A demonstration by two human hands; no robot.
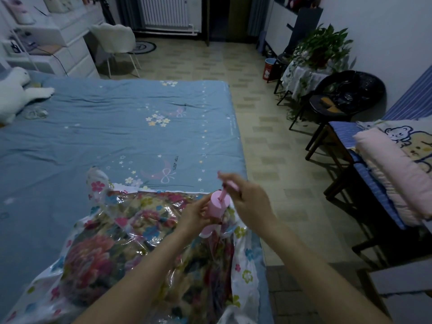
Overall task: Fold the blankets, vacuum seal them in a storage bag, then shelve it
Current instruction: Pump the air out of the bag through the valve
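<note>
Your left grip (196,212) is curled around the barrel of the pink hand pump (216,212), fingers wrapped on its left side, holding it upright on the storage bag (77,232). Your right grip (247,202) is clamped on the pump's pink handle (230,183), with the thin rod drawn partly out of the barrel's top; the handle looks blurred. Seen from the pump, your left hand sits at nine o'clock and your right hand at two o'clock.

The storage bag lies on the near end of the bed (93,136), at six o'clock in the head view, close to the bed's right edge. It is clear plastic printed with small coloured flowers, and its film is wrinkled and shiny. Inside it lies a folded floral blanket (93,260) with big pink blooms. The pump stands on the bag's far right part, at about one o'clock from the blanket's middle.

The bed wears a blue sheet with stars and bows. A white plush toy (14,94) lies at ten o'clock, at the bed's far left. At three o'clock, across the tiled floor (268,141), folded pink bedding (392,174) rests on a blue striped surface. A black chair (346,94) and a potted plant (322,47) stand at two o'clock.
</note>
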